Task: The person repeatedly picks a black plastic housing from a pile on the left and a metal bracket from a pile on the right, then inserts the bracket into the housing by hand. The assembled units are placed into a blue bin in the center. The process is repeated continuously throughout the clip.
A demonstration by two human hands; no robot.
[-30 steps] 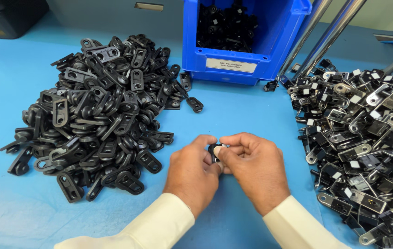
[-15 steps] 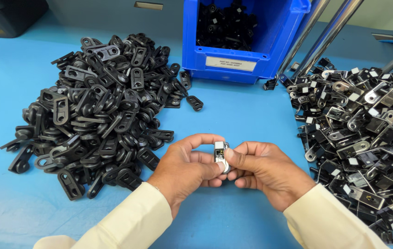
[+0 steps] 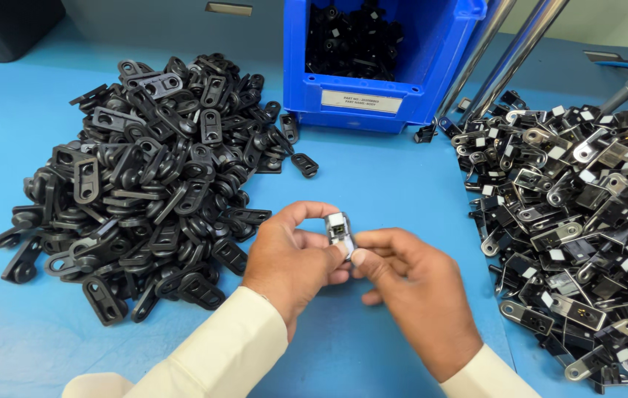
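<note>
Both hands meet low-centre over the blue tabletop (image 3: 373, 184), fingertips pinched together on one small metal clip (image 3: 339, 228) w/ a pale face, held upright between them & clear of the tabletop. Left hand (image 3: 288, 262) curls thumb + forefinger round the clip's left side & top; right hand (image 3: 413, 295) presses thumb + forefinger vs. its right side and lower end. Knuckles of the two hands nearly touch. Cream sleeves (image 3: 211, 354) run from both wrists toward the bottom edge.

Left of the left hand, near it: big heap of black plastic brackets (image 3: 144, 177), flat w/ slotted holes, the closest pieces just beside the left wrist. One stray black bracket (image 3: 304, 164) lies apart, beyond the hands. Right of the right hand: heap of mixed silver & black metal clips (image 3: 587, 221), reaching to the frame edge. Beyond the hands, further back: blue bin (image 3: 373, 81) holding black parts, white label on front. Two shiny metal rods (image 3: 498, 59) slant up just right of the bin.
</note>
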